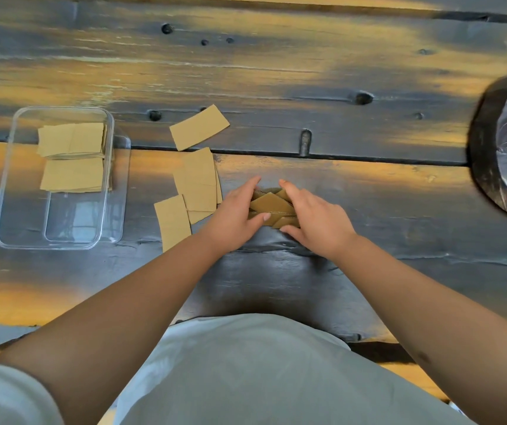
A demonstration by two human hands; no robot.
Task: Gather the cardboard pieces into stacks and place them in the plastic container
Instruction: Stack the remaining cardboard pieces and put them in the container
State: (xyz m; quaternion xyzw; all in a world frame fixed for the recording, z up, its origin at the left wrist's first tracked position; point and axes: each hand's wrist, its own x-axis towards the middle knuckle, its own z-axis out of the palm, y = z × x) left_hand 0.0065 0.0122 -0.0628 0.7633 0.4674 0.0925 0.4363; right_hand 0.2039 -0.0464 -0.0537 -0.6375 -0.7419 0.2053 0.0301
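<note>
Small cardboard triangles point(272, 208) at frame centre, pressed together between left hand point(233, 214) and right hand point(315, 217), fingers curled around the pile, loose rectangles point(197, 182) just left, plastic container point(7, 191) at left holding two stacks point(73, 157).

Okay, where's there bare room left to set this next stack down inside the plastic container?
The near half of the plastic container is bare, below the two cardboard stacks filling its far half. The table between the container and the hands is crowded with loose cardboard pieces.
</note>
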